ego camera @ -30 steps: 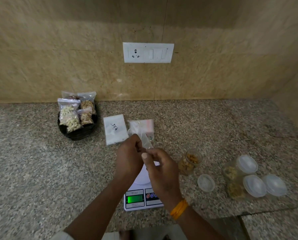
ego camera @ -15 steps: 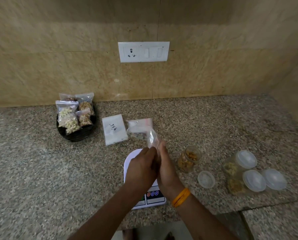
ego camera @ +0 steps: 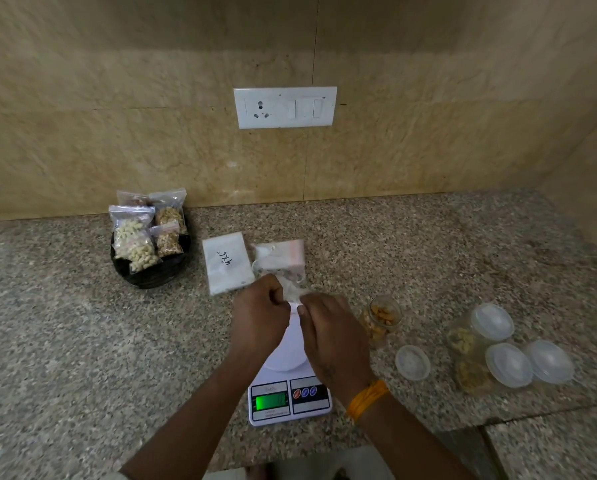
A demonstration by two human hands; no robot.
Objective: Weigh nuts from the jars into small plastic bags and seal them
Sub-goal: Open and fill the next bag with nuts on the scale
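While the scale (ego camera: pixel 290 393) sits nearest on the worktop (ego camera: pixel 82 358) with its green display lit and its round white pan bare of any load, both hands work just above the pan's far edge. The left hand (ego camera: pixel 259 315) and the right hand (ego camera: pixel 328 329) are drawn close together, each pinching one side of a small clear plastic bag (ego camera: pixel 291 292) between thumb and fingertips. The bag looks empty and crumpled, though blur hides whether its mouth is parted yet.

My reading is that the step in hand is opening a fresh bag, before any weighing for this portion. The next move calls for pulling the two lips apart, then setting the bag on the pan or holding it open to take nuts.

Just right of the hands stands an open jar (ego camera: pixel 381 318) of brown nuts, its loose lid (ego camera: pixel 412 362) lying nearer on the worktop. Further right, three lidded jars (ego camera: pixel 497 344) cluster together.

Beyond the hands lie a stack of spare bags (ego camera: pixel 283 258) and a white packet (ego camera: pixel 226 265) with handwriting. Far left, a dark basket (ego camera: pixel 151 271) holds several filled, sealed bags (ego camera: pixel 136 237), so some portions appear finished.
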